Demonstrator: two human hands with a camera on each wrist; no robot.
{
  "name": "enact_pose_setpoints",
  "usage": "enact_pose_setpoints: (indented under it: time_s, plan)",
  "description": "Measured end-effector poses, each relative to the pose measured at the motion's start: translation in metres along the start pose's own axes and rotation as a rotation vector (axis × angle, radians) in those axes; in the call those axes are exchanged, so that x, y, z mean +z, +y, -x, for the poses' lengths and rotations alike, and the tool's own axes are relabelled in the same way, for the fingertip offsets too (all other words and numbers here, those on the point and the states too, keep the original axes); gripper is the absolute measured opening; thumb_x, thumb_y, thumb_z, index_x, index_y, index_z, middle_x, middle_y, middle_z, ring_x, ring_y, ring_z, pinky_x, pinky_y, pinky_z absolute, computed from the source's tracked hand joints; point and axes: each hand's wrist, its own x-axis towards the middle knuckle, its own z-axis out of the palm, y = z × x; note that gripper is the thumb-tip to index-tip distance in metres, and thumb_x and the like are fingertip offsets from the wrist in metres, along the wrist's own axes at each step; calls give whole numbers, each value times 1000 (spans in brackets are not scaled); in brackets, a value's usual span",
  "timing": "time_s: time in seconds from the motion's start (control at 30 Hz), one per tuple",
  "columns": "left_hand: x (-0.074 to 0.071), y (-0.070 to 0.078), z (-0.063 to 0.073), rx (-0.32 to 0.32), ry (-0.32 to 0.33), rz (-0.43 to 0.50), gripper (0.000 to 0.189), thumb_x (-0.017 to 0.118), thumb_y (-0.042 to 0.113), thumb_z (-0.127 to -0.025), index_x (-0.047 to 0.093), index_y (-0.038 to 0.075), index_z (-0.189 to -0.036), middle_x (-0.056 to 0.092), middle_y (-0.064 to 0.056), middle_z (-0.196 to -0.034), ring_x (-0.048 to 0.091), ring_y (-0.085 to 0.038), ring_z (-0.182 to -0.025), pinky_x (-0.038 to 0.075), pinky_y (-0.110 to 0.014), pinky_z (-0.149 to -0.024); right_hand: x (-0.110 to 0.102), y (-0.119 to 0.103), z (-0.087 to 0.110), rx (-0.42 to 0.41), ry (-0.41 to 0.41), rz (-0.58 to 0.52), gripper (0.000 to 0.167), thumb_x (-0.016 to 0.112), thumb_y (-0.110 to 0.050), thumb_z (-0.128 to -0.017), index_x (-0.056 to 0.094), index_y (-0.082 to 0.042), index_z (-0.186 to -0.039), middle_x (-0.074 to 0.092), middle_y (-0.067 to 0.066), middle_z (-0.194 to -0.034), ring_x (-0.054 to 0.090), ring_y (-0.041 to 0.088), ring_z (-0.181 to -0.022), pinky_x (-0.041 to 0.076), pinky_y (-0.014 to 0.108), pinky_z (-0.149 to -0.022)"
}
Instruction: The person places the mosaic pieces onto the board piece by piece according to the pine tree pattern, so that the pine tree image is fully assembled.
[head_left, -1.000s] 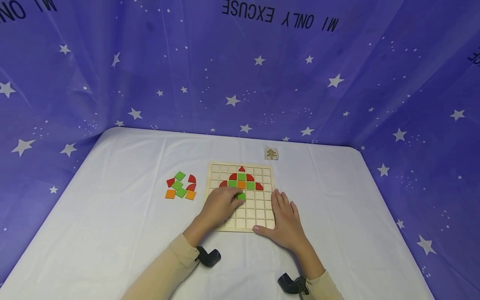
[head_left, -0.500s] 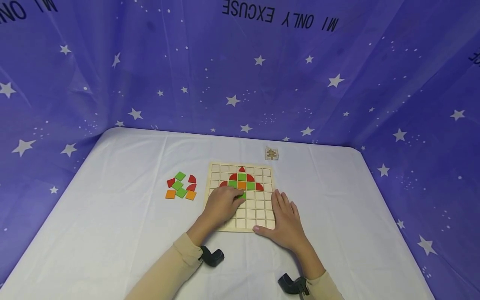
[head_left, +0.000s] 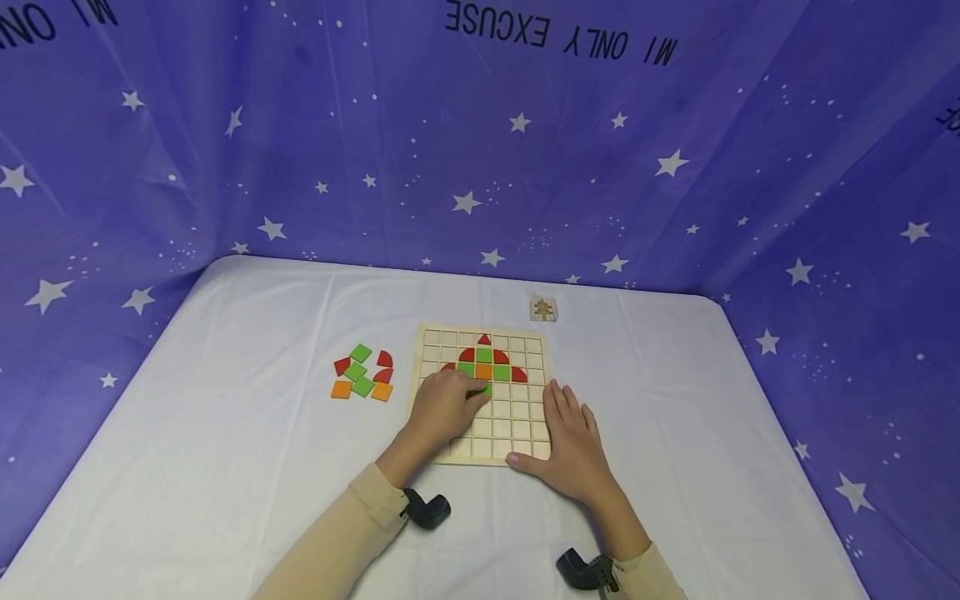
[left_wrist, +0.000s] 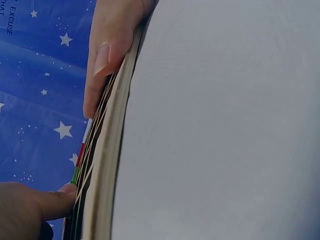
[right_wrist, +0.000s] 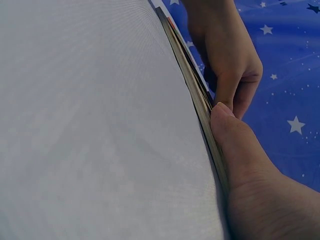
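Observation:
In the head view, a wooden grid board [head_left: 501, 460] lies on the table. My left hand [head_left: 442, 404] pinches a green square tile [head_left: 488, 391] at the cell just below an orange square tile [head_left: 483, 372]; its fingers hide part of the tile. Red and green tiles sit in the rows around and above, topped by a red triangle tile [head_left: 484, 340]. My right hand [head_left: 573, 442] rests along the board's right edge, fingers straight, thumb at the front edge. In the right wrist view, that thumb [right_wrist: 237, 140] touches the board's side [right_wrist: 200, 110].
Loose tiles lie left of the board: several green squares [head_left: 361, 353], red pieces [head_left: 384, 359] and orange squares [head_left: 341, 390]. A small card with a tree pattern [head_left: 543, 308] lies behind the board. A starry blue curtain [head_left: 420, 150] hangs around the white table [head_left: 187, 400].
My left hand has shifted slightly to the right, and the green tile, tilted in its fingers before, now lies lower in the cell. My right hand has stayed put.

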Motion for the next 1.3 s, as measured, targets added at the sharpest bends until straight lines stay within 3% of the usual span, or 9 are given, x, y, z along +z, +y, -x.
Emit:
enact_pose_setpoints:
  time_s: [0.37, 0.67, 1.1, 1.3]
  plan:
    - [-4, 4, -1, -32, -6, -26, 24, 76, 31, -87, 78, 21, -109, 78, 0, -96, 71, -22, -87, 51, -37, -70, 1, 1, -1, -4, 3, 4, 130, 57, -88, -69, 6, -10, -160, 5, 6, -169, 2, 28, -156, 6, 56, -121]
    - [-6, 7, -1, 19, -8, -169, 24, 72, 35, -90, 78, 23, -110, 76, -1, -83, 66, -20, -74, 47, -34, -65, 0, 1, 0, -12, 8, -3, 130, 59, -87, -69, 7, -9, -160, 6, 8, -168, 3, 29, -156, 5, 56, -121]
    - [-3, 5, 0, 8, 62, -125, 21, 77, 33, -86, 80, 22, -103, 75, 0, -80, 66, -20, -76, 50, -36, -68, -1, -2, 0, -24, 38, -6, 129, 64, -83, -69, 12, -6, -159, 11, 11, -167, 8, 33, -155, 9, 59, -119]
    - [1, 3, 2, 37, 74, -105, 22, 75, 32, -88, 79, 21, -107, 77, 1, -88, 68, -18, -80, 52, -36, -72, -2, -1, 0, -20, 28, -8, 130, 63, -83, -69, 10, -7, -160, 9, 11, -168, 6, 32, -156, 8, 59, -120]
